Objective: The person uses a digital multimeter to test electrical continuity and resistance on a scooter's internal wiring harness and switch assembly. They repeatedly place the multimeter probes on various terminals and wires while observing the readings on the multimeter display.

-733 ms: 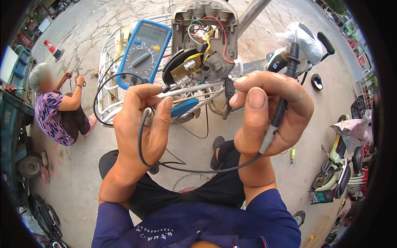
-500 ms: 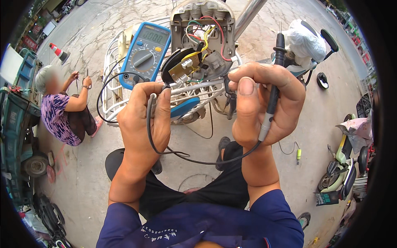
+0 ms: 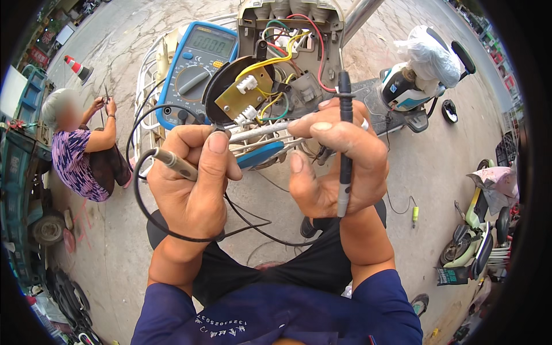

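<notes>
My left hand (image 3: 192, 184) is closed around a grey-ended test probe (image 3: 175, 164); its tip is hidden. Thumb and forefinger pinch close to a dark part at the rim of a round black housing. Upright in my right hand (image 3: 345, 164) is a black test probe (image 3: 345, 129), held between curled fingers, the forefinger reaching left toward a grey metal bar (image 3: 259, 133). Beyond my hands lies a blue multimeter (image 3: 198, 72) with a dial. Beside it, an opened grey plastic casing (image 3: 328, 34) shows coloured wires and a tan circuit board (image 3: 247, 92) with white connectors.
A white wire basket (image 3: 148, 86) sits under the multimeter. Black leads (image 3: 253, 221) loop below my hands. At right stands a scooter (image 3: 402, 92) with a plastic bag; at left a person (image 3: 86, 144) squats beside a green truck (image 3: 23, 190). A traffic cone (image 3: 77, 68) stands farther back.
My right hand has moved left and its probe now stands more upright. The left hand's probe has swung, its grey end pointing up-left. Multimeter and casing appear larger. The squatting person's hands have come together.
</notes>
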Motion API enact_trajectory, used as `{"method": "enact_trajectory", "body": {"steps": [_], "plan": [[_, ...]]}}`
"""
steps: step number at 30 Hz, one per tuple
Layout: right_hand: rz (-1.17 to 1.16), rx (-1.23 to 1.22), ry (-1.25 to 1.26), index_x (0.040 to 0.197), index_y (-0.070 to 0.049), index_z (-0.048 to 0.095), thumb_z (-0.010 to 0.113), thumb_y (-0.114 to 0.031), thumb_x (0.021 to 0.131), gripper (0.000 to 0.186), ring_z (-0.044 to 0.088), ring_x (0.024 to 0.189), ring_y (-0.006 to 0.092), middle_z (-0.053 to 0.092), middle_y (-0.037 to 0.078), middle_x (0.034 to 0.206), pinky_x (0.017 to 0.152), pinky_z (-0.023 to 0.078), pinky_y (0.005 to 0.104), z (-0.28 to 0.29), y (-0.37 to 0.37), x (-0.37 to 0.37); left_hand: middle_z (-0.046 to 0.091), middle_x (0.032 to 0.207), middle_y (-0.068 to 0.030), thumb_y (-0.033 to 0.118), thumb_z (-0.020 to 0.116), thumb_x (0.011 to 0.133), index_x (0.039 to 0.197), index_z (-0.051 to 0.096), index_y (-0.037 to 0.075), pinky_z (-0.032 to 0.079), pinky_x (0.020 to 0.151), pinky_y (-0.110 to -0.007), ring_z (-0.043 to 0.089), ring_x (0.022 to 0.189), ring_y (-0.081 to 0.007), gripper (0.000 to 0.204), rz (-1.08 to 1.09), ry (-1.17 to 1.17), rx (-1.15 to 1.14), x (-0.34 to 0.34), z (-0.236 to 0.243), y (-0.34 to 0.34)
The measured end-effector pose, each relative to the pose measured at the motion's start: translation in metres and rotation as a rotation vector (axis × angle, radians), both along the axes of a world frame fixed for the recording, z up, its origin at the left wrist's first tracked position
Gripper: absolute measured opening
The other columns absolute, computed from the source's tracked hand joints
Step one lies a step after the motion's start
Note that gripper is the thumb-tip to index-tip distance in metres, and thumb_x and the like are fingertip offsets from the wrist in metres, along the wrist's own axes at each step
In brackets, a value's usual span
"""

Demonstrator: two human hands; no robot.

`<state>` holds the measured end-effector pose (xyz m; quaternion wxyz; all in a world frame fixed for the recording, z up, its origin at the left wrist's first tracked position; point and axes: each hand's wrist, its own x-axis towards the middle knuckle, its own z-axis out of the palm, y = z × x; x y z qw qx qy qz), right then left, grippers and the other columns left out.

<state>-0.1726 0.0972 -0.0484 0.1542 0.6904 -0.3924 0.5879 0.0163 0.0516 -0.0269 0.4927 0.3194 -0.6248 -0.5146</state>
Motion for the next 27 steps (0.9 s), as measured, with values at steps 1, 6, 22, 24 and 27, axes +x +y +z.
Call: {"method": "enact_trajectory", "body": {"steps": [1,6,22,24,27], "plan": [[-0.001,0.008,0.018,0.119,-0.007,0.046,0.068,0.0,0.073,0.051,0.064,0.077,0.0222,0.071,0.013,0.091,0.087,0.05,0.0443,0.001,-0.001,0.001,0.063,0.068,-0.005,0.015,0.06,0.102,0.1,0.057,-0.001,0.038,0.052,-0.019,0.053,0.057,-0.0044,0.017,-0.014,0.018,0.02,0.002,0.002,0.0],[-0.033,-0.086,0.031,0.109,-0.009,0.054,0.071,-0.001,0.074,0.04,0.065,0.073,0.022,0.073,0.01,0.093,0.078,0.051,0.0396,-0.004,-0.008,0.008,0.063,0.066,-0.0052,0.018,0.059,0.102,0.102,0.056,0.0,0.034,0.047,-0.019,0.047,0.051,-0.0035,0.019,-0.041,0.071,0.105,0.004,0.004,-0.001],[-0.052,-0.145,0.0,0.099,-0.009,0.058,0.073,0.0,0.073,0.031,0.064,0.071,0.0211,0.072,0.008,0.089,0.071,0.05,0.0358,0.002,-0.004,0.006,0.062,0.065,-0.0075,0.02,0.06,0.101,0.1,0.059,-0.001,0.028,0.041,-0.02,0.04,0.044,-0.0036,0.021,-0.048,0.164,0.181,0.003,0.006,-0.001],[-0.066,-0.144,0.006,0.1,-0.009,0.058,0.075,0.0,0.073,0.033,0.064,0.072,0.0208,0.072,0.008,0.089,0.072,0.05,0.0355,0.002,-0.004,0.003,0.063,0.065,-0.0089,0.02,0.06,0.101,0.1,0.059,-0.001,0.028,0.04,-0.02,0.038,0.042,-0.004,0.021,-0.057,0.177,0.178,0.003,0.005,-0.002],[-0.098,-0.157,0.007,0.102,-0.009,0.059,0.079,-0.001,0.072,0.037,0.064,0.072,0.0204,0.072,0.007,0.089,0.073,0.049,0.0348,-0.003,-0.01,0.0,0.064,0.067,-0.0115,0.02,0.058,0.102,0.1,0.059,-0.002,0.027,0.039,-0.019,0.037,0.039,-0.0046,0.022,-0.056,0.182,0.173,0.004,0.005,-0.002]]}}
